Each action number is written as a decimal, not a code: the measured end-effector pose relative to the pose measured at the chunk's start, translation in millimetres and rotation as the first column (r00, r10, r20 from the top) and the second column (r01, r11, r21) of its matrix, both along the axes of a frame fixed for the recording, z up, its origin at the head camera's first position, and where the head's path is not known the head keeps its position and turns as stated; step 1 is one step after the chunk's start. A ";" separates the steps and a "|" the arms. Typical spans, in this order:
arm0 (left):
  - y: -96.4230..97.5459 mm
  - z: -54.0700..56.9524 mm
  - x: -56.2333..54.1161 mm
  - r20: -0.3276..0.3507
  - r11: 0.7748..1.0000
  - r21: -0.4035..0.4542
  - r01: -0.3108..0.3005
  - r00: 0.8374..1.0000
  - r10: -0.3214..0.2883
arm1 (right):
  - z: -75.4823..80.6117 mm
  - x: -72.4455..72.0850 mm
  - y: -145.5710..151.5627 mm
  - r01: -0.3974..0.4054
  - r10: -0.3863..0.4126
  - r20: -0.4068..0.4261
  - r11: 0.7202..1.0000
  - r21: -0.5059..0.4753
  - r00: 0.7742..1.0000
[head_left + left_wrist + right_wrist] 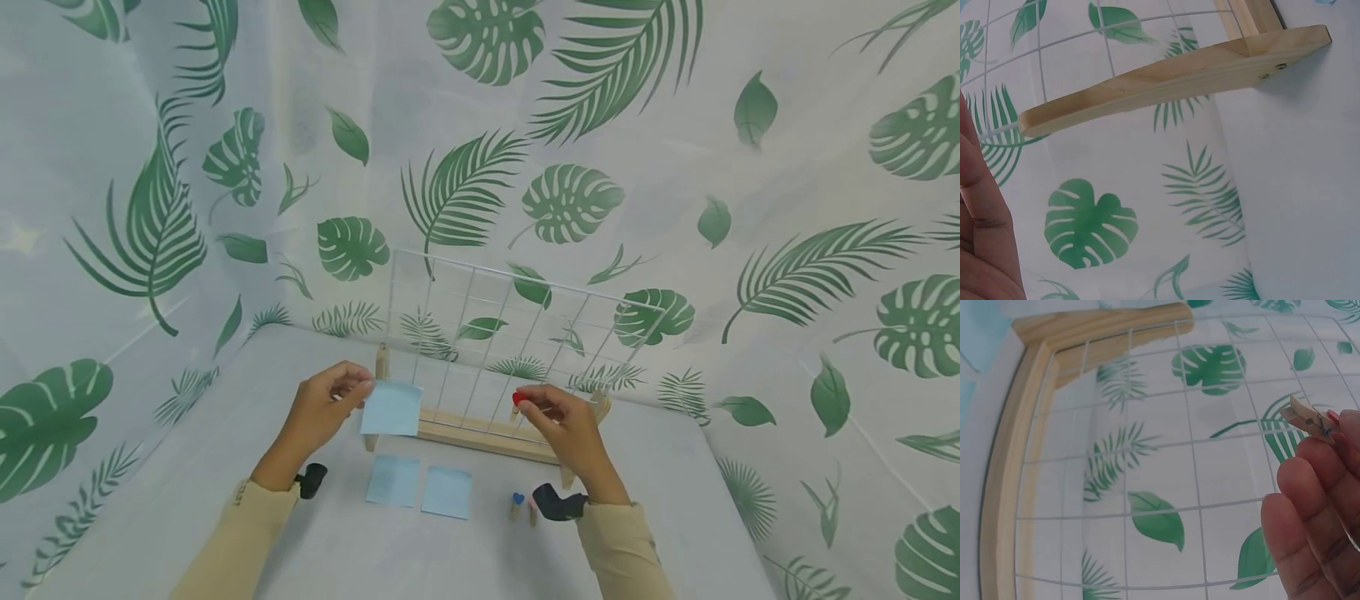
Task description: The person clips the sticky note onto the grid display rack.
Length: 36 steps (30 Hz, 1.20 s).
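My left hand [330, 404] pinches a light blue square of paper [393, 410] by its edge, in front of the left end of a white wire grid [480, 333] on a wooden stand. My right hand [562, 421] pinches a small wooden clothespin [1310, 419] with a red heart [519, 398] on it, in front of the grid's right part. In the right wrist view the clothespin's wooden tips point away from the fingertips, toward the wires. In the left wrist view only part of the left hand [985, 231] shows, and the paper is out of sight.
Two more blue paper squares [393, 481] lie side by side on the white table [337, 550]. Right of them lie a clothespin with a blue heart [517, 500] and one with a pink heart [533, 510]. Behind the grid hangs a leaf-patterned cloth [465, 108].
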<state>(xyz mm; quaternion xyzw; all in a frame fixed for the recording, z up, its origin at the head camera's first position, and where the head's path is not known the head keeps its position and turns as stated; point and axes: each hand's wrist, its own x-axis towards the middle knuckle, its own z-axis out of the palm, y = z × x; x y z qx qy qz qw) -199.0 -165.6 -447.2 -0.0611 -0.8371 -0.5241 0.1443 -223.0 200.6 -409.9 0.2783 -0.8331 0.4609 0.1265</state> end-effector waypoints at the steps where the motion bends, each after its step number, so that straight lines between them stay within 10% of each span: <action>1: 0.3 -0.1 -0.8 -0.005 1.000 0.001 0.003 1.000 -0.003 | 0.5 -0.6 -0.6 -0.002 0.002 0.000 1.000 -0.001 1.000; 36: 18.2 9.8 -13.4 -0.101 1.000 0.008 -0.008 0.995 0.008 | 20.0 -4.6 -12.4 -0.030 0.030 0.012 0.997 0.077 0.999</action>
